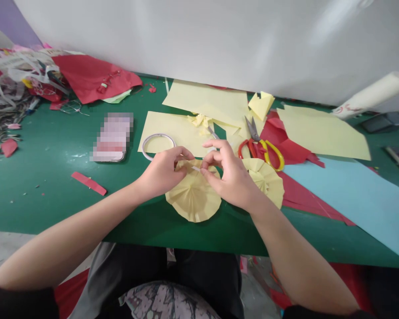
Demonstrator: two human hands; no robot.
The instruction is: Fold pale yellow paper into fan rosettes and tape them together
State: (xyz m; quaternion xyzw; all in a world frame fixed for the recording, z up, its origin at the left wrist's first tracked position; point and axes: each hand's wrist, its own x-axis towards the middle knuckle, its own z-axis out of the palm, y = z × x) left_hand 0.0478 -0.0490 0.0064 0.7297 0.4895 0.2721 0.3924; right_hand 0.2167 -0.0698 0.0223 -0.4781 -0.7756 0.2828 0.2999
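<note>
A pleated yellow paper rosette (196, 201) lies on the green table in front of me. My left hand (168, 170) is closed at its upper left edge, the curled fingers gripping the paper there. Over the rosette's upper right, my right hand (224, 170) pinches a small white strip (196, 169) that looks like tape between thumb and finger. Just behind my left hand lies a roll of tape (146, 146). A second yellow rosette (274, 186) sits to the right, partly hidden by my right hand and wrist.
Scissors with red and yellow handles (252, 130) lie behind the second rosette. Yellow sheets (202, 99), red paper (299, 195) and a light blue sheet (359, 190) spread across the right and back. On the left are a phone (115, 133), a red strip (89, 183) and heaped scraps (16, 79).
</note>
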